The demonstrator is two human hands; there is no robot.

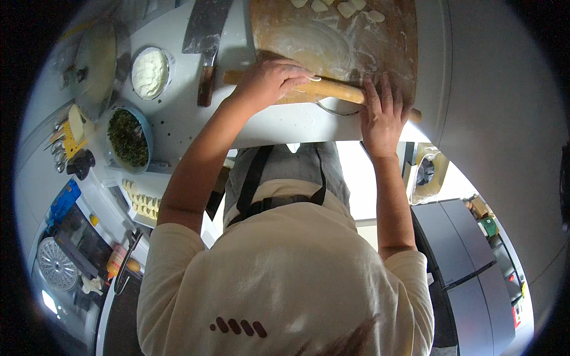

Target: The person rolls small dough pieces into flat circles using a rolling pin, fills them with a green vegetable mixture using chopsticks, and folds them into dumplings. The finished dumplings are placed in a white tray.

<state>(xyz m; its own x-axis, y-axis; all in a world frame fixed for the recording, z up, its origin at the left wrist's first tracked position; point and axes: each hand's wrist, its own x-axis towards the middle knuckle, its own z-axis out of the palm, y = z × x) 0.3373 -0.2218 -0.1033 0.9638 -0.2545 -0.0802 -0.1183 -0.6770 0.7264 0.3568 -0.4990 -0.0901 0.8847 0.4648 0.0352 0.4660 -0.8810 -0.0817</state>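
Note:
A wooden rolling pin (pixel 340 90) lies across the near part of a floured wooden board (pixel 307 42). My right hand (pixel 385 109) rests palm down over the pin's right part, fingers extended, and the pin's end shows past it. My left hand (pixel 276 81) is bent over the pin's left part, thumb and fingers together. At its fingertips shows a thin pale edge of what looks like dough (pixel 315 78); the rest is hidden. Several flattened dough pieces (pixel 347 9) lie at the board's far end. Below the pin, a pale rounded shape (pixel 339 106) is unclear.
A cleaver (pixel 205 49) lies left of the board, beside a bowl of flour (pixel 150 73). Nearer stands a bowl of chopped green filling (pixel 128 139). Rows of dumplings (pixel 142 202) sit on a tray at lower left. Grey cabinets (pixel 463 249) stand at right.

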